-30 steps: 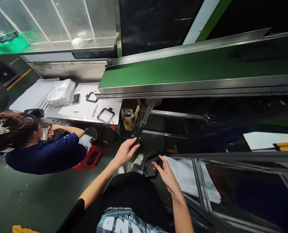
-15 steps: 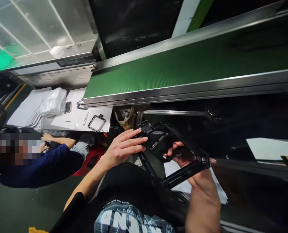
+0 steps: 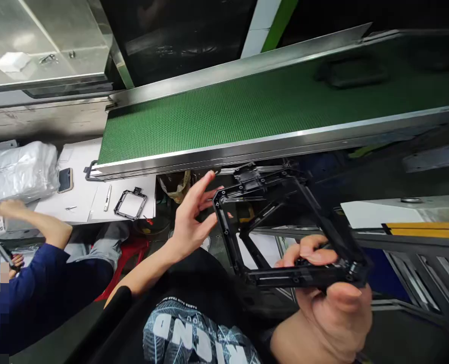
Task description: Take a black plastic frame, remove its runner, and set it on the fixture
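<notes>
white table (image 3: 76, 202) with plastic bag (image 3: 23, 172), phone (image 3: 65, 179), pen (image 3: 107, 191), small black frame (image 3: 130, 204)

1. I am standing on a factory assembly line: a long green conveyor belt (image 3: 247, 108) in steel rails is running across the room.
2. A worktable (image 3: 80, 194) covered in white paper is sitting at the belt's end, carrying a black plastic frame (image 3: 130, 203), a pen and a wrapped bundle (image 3: 23, 172).
3. A co-worker in a blue sleeve (image 3: 38, 293) is sitting low beside it, reaching onto the table.
4. Steel-framed clear panels (image 3: 42, 35) are enclosing machinery behind.
</notes>
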`<state>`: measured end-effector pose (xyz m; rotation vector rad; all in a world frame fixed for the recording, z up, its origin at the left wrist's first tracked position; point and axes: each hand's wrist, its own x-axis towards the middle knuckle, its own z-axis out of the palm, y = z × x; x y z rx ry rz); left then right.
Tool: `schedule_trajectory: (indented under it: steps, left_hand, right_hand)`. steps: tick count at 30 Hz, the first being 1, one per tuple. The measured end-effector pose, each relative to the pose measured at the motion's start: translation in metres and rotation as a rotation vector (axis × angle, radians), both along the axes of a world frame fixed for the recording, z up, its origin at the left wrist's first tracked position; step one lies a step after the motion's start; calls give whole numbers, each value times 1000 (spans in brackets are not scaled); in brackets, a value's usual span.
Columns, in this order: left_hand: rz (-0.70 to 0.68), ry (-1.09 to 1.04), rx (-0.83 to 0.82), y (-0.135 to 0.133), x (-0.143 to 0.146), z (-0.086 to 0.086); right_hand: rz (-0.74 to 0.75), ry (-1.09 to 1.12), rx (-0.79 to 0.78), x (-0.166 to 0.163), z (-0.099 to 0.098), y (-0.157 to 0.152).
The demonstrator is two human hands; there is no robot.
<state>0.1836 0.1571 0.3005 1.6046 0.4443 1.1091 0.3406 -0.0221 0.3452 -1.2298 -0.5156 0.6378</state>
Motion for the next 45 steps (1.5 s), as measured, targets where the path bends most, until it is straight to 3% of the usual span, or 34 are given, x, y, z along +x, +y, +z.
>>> schedule_trajectory:
  steps: [3,6,12,15,20,24,27,31,35,40,45]
  left_hand:
    - [-174,-60,-382,0,-5,7]
    - [-285,-126,-598,4,-14,15]
    - [-478,-291,-850,15,-24,16]
    - [-538,-277,-977,18,-26,13]
    - [-561,-176,-1040,21,-34,3]
    - [-572,-143,-1159,21,-47,-1]
    - [-461,-97,-1132,24,-54,0]
    - [-453,15,-1068,28,-52,3]
    - [-408,38,-1074,22,-43,7]
    - [-498,20,-880,26,-26,-3]
    - [-436,123,-752,23,-13,-20]
  right_hand:
    - [-56,-62,-22,-13,6,9]
    - [-47,-104,-26,-19,8,16]
    - [-97,-156,-40,-23,9,17]
    - [-57,-131,-31,-24,4,15]
    - [42,-128,24,-19,-20,13]
    - [133,-181,-64,-17,-35,14]
    - [263,-198,-93,-14,-33,21]
    - [397,-188,-42,-7,-31,27]
    - [431,-104,-91,-3,-41,8]
    - [170,-192,-447,18,-52,-48]
    - [-181,-181,-811,46,-52,-121]
